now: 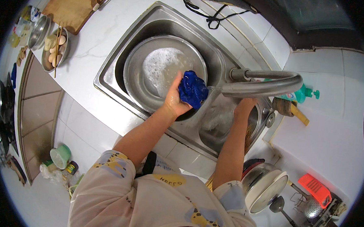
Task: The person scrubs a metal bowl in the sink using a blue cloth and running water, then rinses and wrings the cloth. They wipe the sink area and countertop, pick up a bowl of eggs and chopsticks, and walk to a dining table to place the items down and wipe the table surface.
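Observation:
My left hand (174,98) grips a wet, bunched blue cloth (192,89) over the edge of a round metal basin (133,87). Cloudy water with white suds (159,64) lies in the basin, which sits inside the larger bowl of a stainless steel sink (111,63). A steel faucet (262,90) points its spout at the cloth, and a short stream of water shows between the two. My right hand (247,104) reaches over the smaller sink bowl (214,115); the spout hides its fingers.
Left on the white counter (90,48), a metal bowl (66,47) holds several eggs, with chopsticks across it. Beyond is a wooden cutting board (67,8). A green pump bottle (300,95) stands behind the faucet. Pot lids (265,190) and an orange grater (314,189) are at lower right.

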`<state>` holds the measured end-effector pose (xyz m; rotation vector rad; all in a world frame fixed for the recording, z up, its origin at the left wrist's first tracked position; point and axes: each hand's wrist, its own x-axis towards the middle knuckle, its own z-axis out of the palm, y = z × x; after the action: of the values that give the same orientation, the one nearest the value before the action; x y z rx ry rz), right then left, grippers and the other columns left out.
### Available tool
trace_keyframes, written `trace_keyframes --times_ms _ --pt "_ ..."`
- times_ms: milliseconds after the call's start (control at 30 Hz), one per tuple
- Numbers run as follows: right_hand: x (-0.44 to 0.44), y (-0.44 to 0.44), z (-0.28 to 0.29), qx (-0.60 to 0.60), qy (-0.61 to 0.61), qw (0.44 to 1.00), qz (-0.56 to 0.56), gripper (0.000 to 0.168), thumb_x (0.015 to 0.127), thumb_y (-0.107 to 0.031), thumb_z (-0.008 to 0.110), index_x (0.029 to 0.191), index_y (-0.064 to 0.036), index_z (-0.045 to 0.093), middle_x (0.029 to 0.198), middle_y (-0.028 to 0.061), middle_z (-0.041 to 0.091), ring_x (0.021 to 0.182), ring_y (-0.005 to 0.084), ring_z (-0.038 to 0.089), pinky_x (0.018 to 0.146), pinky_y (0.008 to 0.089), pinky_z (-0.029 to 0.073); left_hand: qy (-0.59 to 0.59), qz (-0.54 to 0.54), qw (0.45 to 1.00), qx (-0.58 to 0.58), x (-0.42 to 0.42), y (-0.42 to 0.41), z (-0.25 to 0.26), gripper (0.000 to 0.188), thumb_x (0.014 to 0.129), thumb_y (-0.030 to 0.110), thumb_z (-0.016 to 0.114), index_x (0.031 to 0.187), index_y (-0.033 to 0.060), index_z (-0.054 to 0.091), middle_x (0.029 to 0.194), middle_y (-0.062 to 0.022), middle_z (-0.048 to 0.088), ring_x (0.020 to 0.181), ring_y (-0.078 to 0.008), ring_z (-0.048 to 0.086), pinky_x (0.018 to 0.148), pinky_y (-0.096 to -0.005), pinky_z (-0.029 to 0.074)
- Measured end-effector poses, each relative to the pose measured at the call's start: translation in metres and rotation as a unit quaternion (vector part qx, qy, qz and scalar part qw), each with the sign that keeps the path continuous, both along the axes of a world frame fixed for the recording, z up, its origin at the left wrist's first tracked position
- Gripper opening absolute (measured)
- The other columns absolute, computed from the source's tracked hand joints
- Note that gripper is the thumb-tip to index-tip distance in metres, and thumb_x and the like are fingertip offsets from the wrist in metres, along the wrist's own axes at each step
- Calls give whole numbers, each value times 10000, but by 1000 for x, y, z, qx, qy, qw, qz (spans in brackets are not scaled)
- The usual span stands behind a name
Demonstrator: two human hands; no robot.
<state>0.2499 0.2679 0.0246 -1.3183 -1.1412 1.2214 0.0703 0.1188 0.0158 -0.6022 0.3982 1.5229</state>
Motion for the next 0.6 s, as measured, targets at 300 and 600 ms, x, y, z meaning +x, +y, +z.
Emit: trace_keyframes --times_ms 300,600 --pt "-39 -66 28 -22 -260 954 150 491 761 -176 705 1186 -40 500 1112 83 563 935 207 575 756 332 492 56 -9 998 -32 -5 -20 11 616 821 662 480 1182 171 570 1141 -103 591 1048 -290 556 915 -463 434" --pt "-90 -128 -17 -261 82 905 325 752 609 -160 817 1252 -17 455 1096 131 560 963 243 559 829 348 446 441 -187 877 19 -22 -45 25 929 871 696 297 1454 -5 115 1492 -155 216 1350 -272 270 1108 -376 188"
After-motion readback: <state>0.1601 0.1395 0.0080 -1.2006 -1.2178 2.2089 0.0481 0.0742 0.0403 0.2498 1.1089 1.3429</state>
